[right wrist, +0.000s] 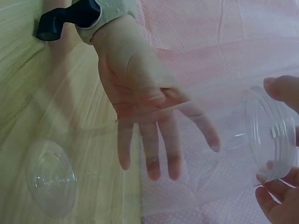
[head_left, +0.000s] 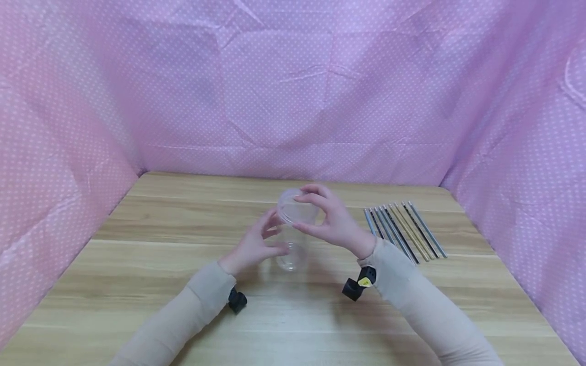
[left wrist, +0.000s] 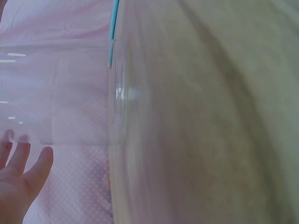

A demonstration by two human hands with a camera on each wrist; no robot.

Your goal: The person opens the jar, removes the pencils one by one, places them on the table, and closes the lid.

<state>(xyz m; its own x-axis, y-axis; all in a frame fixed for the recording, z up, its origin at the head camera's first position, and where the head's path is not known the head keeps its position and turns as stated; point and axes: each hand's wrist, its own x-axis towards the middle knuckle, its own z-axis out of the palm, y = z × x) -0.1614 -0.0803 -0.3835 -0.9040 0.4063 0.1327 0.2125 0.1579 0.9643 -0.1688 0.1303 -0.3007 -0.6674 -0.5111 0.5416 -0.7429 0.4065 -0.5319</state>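
A clear plastic jar (head_left: pixel 294 235) stands upright on the table between my hands, its round base on the wood. My right hand (head_left: pixel 327 213) holds the jar's top, thumb on the near side of the rim and fingers across on the far side. The ridged rim (right wrist: pixel 268 133) shows between thumb and fingertips in the right wrist view. My left hand (head_left: pixel 256 244) is at the jar's left side, thumb low near the base. Through the transparent wall, the right wrist view shows its fingers (right wrist: pixel 152 149) straight and spread.
Several thin pencils (head_left: pixel 405 231), blue, black and gold-coloured, lie side by side right of the jar, partly behind my right forearm. The wooden table (head_left: pixel 183 218) ends at a pink dotted cloth (head_left: pixel 293 101) on the back and sides.
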